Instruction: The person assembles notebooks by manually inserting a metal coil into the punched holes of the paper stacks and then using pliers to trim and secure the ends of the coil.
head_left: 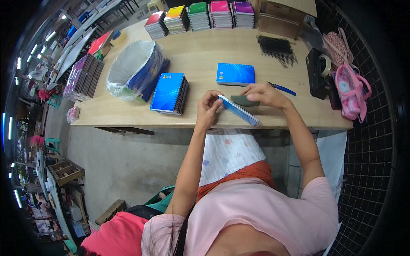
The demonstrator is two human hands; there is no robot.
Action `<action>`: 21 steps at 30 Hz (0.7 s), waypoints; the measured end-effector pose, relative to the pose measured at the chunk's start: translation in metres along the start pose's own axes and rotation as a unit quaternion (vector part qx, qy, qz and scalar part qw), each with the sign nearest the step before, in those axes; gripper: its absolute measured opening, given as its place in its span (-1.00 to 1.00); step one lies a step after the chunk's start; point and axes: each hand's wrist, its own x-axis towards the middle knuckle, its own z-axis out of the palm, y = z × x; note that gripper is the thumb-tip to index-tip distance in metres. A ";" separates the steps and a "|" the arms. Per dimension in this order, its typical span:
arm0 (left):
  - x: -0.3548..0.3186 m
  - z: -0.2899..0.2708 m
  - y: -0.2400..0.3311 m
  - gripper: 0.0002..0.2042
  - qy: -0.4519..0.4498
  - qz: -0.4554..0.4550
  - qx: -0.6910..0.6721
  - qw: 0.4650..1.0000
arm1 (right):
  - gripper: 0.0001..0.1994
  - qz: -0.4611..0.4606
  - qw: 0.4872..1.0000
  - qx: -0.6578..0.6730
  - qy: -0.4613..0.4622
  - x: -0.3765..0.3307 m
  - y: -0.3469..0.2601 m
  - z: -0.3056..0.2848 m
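At the near edge of the wooden table (200,64), just ahead of the person's lap: both hands on one blue spiral notebook (239,111), held tilted, its white wire coil along the upper long edge and its far end pointing down to the right.

Left hand (208,109): fingers closed in a pinch grip on the notebook's upper-left corner, right at the end of the coil.

Right hand (265,94): palm down, fingers curled over a dark grey-green flat block (244,100) that rests against the notebook's top. Grip closed on that block; whether it also clamps the notebook, cannot tell.

Around: a stack of finished blue notebooks (170,93) to the left; a single blue notebook (235,74) lying flat beyond the hands; a blue-handled tool (282,88) just right of the right hand; loose black wire coils (277,49) farther back; a plastic-lined bin (134,68) lying on its side; a row of coloured notebook stacks (200,16) along the far edge; a black tape dispenser (318,70) and a pink bag (351,91) on the right.

Judgement on doing the work at the coil end well: keep the left pinch close to the last loop so the pages do not fan; keep the book propped on the table edge for support; press the block evenly along the spine, not at one spot, or the wire may deform.
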 end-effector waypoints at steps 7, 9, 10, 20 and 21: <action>-0.001 -0.001 0.001 -0.87 -0.024 -0.002 -0.006 1.000 | -0.60 0.015 0.999 -0.038 0.007 0.006 -0.001 0.006; -0.001 0.000 0.001 -0.79 -0.020 0.005 -0.013 1.000 | -0.57 0.013 0.980 -0.193 -0.038 0.011 -0.001 0.006; 0.000 0.000 0.002 -0.79 -0.019 0.007 -0.012 1.000 | -0.57 0.035 0.991 -0.126 -0.021 0.014 -0.001 0.007; -0.001 -0.001 -0.001 -0.65 -0.010 0.009 -0.058 0.998 | -0.65 0.032 0.999 -0.017 0.020 0.017 -0.009 0.026; -0.001 -0.004 -0.002 -0.65 -0.008 0.022 -0.053 0.998 | -0.67 0.069 0.986 0.154 0.016 0.017 -0.013 0.028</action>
